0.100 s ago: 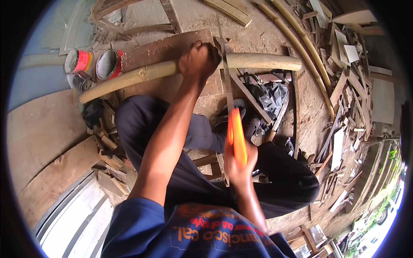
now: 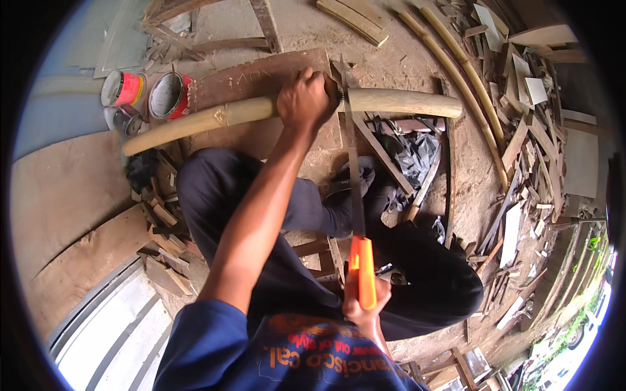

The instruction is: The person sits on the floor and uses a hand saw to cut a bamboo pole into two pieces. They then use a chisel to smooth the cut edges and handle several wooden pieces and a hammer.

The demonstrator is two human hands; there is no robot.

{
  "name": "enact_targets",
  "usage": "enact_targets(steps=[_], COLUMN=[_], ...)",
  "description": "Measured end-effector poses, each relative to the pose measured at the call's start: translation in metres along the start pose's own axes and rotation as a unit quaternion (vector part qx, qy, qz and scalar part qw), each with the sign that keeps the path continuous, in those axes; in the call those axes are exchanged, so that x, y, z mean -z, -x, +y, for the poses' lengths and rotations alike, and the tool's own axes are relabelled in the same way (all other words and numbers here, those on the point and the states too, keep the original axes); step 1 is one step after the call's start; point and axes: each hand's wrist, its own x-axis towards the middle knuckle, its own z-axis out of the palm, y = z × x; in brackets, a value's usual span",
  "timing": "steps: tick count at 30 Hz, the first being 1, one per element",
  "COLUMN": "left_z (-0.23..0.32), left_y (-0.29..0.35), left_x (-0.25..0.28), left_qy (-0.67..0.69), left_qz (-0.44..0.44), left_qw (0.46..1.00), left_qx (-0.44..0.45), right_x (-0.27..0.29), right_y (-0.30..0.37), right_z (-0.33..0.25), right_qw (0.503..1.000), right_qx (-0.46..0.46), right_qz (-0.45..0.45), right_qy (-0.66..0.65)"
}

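A long pale bamboo pole [image 2: 195, 120] lies across a brown board [image 2: 261, 81] in front of me. My left hand [image 2: 305, 101] is clamped around the pole near its middle. My right hand [image 2: 365, 306] grips the orange handle of a hand saw [image 2: 356, 195]. The saw's blade runs away from me and its far end sits on the pole just right of my left hand. My legs in dark trousers [image 2: 293, 208] are folded under the saw.
Three open tins [image 2: 169, 94] stand at the pole's left end. More bamboo poles [image 2: 456, 72] curve along the right. Wood offcuts [image 2: 163, 254] lie left of my knee, and scrap wood [image 2: 528, 91] is piled at the right. A black plastic bag [image 2: 407, 156] lies under the pole.
The saw has been drawn slightly back toward me. My left hand stays on the pole.
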Motion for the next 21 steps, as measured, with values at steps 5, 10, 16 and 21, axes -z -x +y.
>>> enact_targets(steps=[5, 10, 16, 21], left_z=[0.010, -0.006, -0.010, -0.008], left_y=[-0.028, -0.025, -0.014, -0.016], left_x=[0.028, 0.016, 0.016, 0.015], left_qy=[0.012, 0.005, 0.001, -0.032], left_qz=[-0.117, -0.025, -0.015, 0.019], left_qw=[0.992, 1.000, 1.000, 0.999], left_qx=[0.053, 0.011, -0.025, -0.040], right_x=[-0.062, -0.044, -0.040, -0.054], right_y=[-0.151, -0.080, -0.078, -0.135], right_z=[-0.018, 0.015, 0.010, -0.012], right_qw=[0.990, 0.994, 0.993, 0.990], right_qx=[-0.037, 0.062, -0.005, 0.029], right_qz=[0.021, -0.010, -0.027, 0.059], right_qy=[-0.131, -0.086, -0.116, -0.123])
